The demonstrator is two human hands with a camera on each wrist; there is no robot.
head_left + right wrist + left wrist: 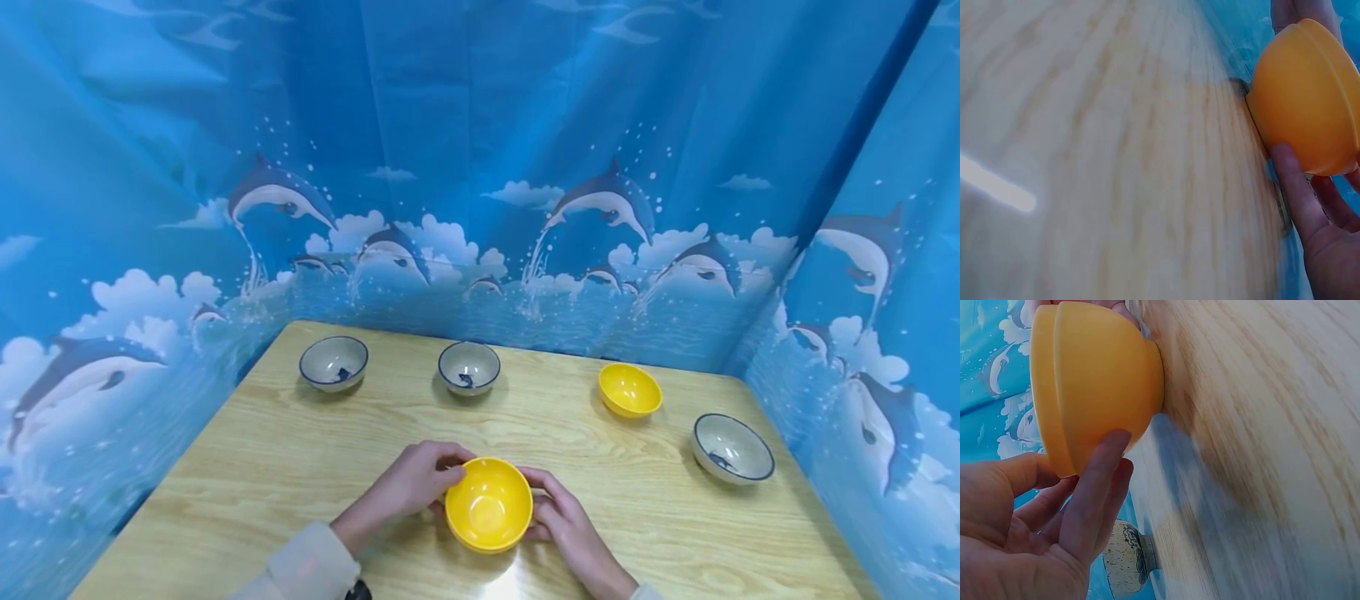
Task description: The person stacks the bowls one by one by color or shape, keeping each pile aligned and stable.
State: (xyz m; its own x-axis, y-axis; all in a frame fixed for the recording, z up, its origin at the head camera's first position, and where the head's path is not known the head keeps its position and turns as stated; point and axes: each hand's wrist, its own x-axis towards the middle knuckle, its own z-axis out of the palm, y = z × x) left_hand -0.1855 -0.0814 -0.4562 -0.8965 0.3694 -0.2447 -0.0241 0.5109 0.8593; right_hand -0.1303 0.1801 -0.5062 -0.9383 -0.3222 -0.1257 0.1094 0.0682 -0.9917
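Observation:
Between the two hands, near the front of the table, stands a pair of nested yellow bowls (489,506); a second rim line runs just below the top rim in both wrist views. My left hand (423,479) grips the stack from its left side, thumb by the rim and fingers along the outer wall. On the opposite side my right hand (564,527) holds it, with fingers against the wall. In the left wrist view the base of the yellow stack (1100,387) is right at the tabletop. The right wrist view shows a fingertip low on the yellow wall (1304,103).
Along the back of the wooden table (360,458) stand two grey bowls with dark rims, one at left (318,358) and one mid-table (480,358). A single yellow bowl (630,390) is at back right, and another grey bowl (738,446) near the right edge. Dolphin-print curtains (465,167) surround the table.

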